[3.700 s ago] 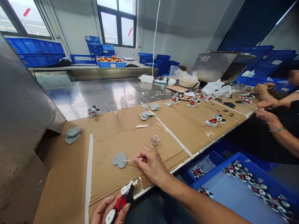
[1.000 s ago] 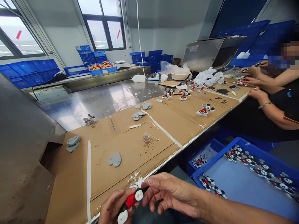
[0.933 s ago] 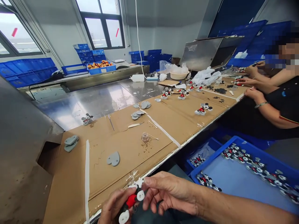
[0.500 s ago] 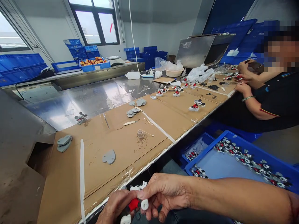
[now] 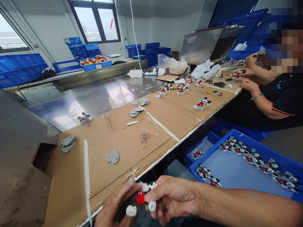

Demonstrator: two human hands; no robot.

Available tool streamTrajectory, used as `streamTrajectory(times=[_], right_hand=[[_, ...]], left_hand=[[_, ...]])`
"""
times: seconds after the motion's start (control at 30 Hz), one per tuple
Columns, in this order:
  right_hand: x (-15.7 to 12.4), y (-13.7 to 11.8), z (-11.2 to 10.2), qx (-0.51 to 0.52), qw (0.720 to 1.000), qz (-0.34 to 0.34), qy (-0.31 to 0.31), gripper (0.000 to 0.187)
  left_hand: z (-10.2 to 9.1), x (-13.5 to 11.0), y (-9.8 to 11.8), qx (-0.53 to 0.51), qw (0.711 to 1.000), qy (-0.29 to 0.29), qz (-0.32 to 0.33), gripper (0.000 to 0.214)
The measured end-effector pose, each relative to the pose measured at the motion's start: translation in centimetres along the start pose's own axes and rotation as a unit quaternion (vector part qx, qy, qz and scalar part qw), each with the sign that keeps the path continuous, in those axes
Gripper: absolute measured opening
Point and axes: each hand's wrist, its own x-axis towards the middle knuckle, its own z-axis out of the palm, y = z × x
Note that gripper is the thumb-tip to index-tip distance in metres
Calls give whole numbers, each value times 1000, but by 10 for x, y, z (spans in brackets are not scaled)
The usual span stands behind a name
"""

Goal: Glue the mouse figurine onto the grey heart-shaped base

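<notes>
In front of me, over the table's near edge, is a small mouse figurine with red shorts, white shoes and white gloves. My right hand pinches it between thumb and fingers. Beside its left side is my left hand, slightly blurred, with fingers stretched out and apart from the thumb. Whether its fingertips touch the figurine I cannot tell. A grey heart-shaped piece lies on the cardboard beyond my hands. Farther off are a small clear cup, a cotton swab and a white-handled knife.
Stacked grey pieces lie at the left by a metal housing. One finished figurine stands on the cardboard at right. Below, a blue crate holds rows of figurines. A co-worker handles parts at the far right.
My left fingers have loosened from the figurine and spread. The figurine, still in my right hand, shows more of its red shorts. The view has shifted slightly.
</notes>
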Motion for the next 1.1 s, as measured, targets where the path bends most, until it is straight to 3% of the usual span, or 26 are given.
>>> streamTrajectory(times=[0.03, 0.13, 0.2, 0.33, 0.47, 0.77, 0.97, 1.1], right_hand=[[1, -2, 0, 10, 1000, -22, 5, 23], [7, -12, 3, 38, 994, -104, 12, 27], [12, -20, 6, 47, 987, -155, 19, 29], [19, -31, 11, 49, 976, -212, 23, 31], [20, -34, 9, 46, 970, -238, 31, 32], [42, -55, 1, -1, 953, -294, 70, 30], [63, -73, 4, -115, 948, -281, 90, 28], [70, -82, 12, -199, 929, -301, 83, 25]], left_hand=[[-15, 8, -6, 64, 998, -20, 20, 51], [-58, 38, -30, 166, 982, 75, -57, 42], [-76, 57, -48, 172, 979, 74, -83, 39], [-89, 85, -77, 142, 985, -1, -100, 42], [-89, 92, -87, 101, 988, -35, -108, 48], [-66, 61, -65, 63, 984, 22, -166, 61], [-62, 65, -23, -30, 949, 137, -282, 56], [-67, 88, 0, -71, 952, 74, -287, 51]])
